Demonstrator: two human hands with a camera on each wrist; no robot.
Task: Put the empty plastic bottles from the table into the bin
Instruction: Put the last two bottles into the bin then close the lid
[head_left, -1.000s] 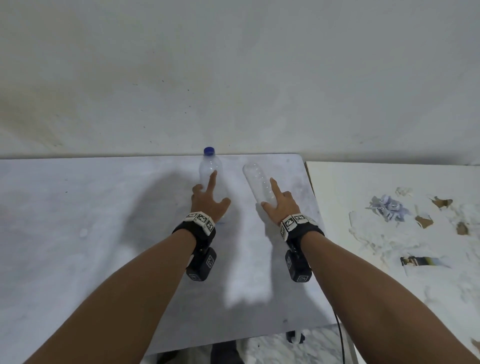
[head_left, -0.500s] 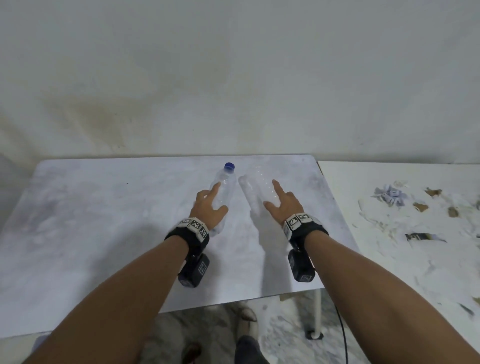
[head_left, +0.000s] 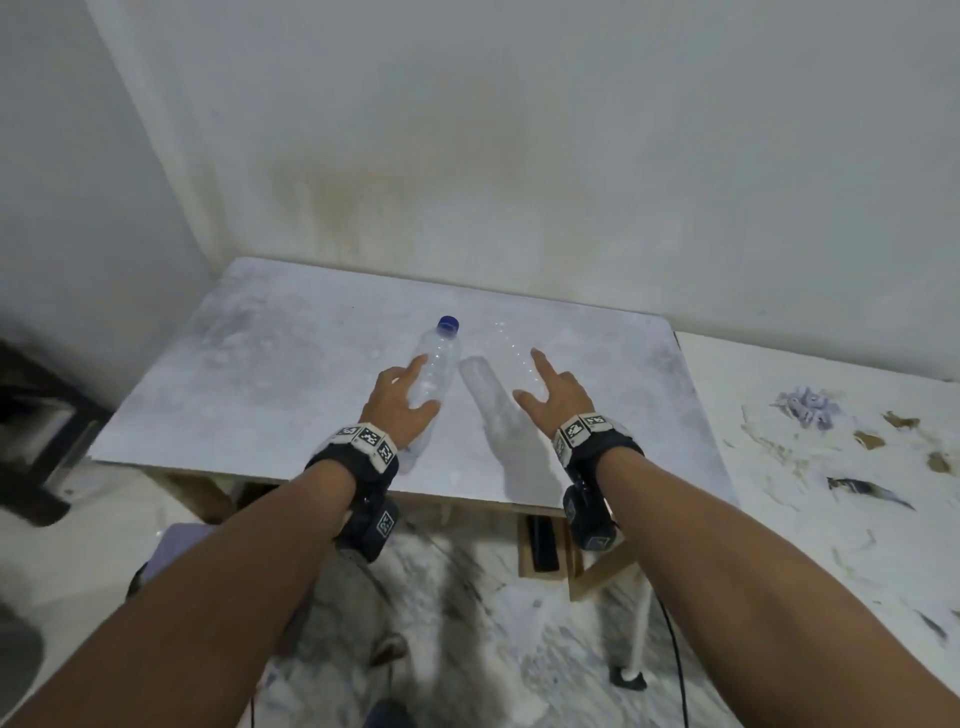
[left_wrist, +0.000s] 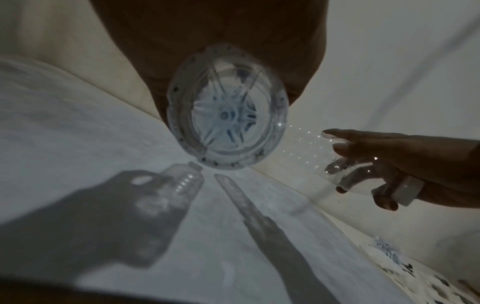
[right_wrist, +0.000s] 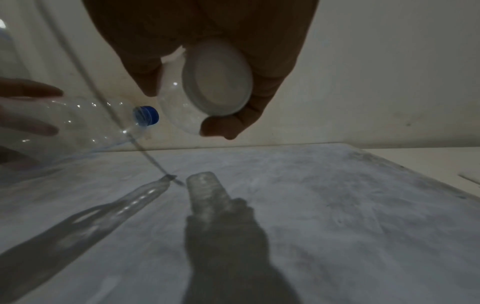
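Note:
Two clear empty plastic bottles are held above the grey table (head_left: 260, 374), casting shadows on it. My left hand (head_left: 423, 387) grips the blue-capped bottle (head_left: 436, 358) round its lower body; its base (left_wrist: 227, 115) faces the left wrist camera. My right hand (head_left: 527, 375) grips the second bottle (head_left: 506, 345), almost invisible against the table. Its white cap (right_wrist: 217, 78) points back at the right wrist, thumb and fingers wrapped round the neck end. The blue cap (right_wrist: 145, 115) shows beside it. No bin is recognisable in any view.
A white table (head_left: 831, 519) strewn with paper scraps (head_left: 805, 410) adjoins on the right. The wall stands close behind. A dark object (head_left: 36, 441) sits at the left edge, and table legs (head_left: 636, 623) and a black cable (head_left: 678, 670) are over the marble floor.
Both hands have lifted their bottles off the table and drawn them back toward its front edge. The head view has pulled back, so the floor and left corner now show.

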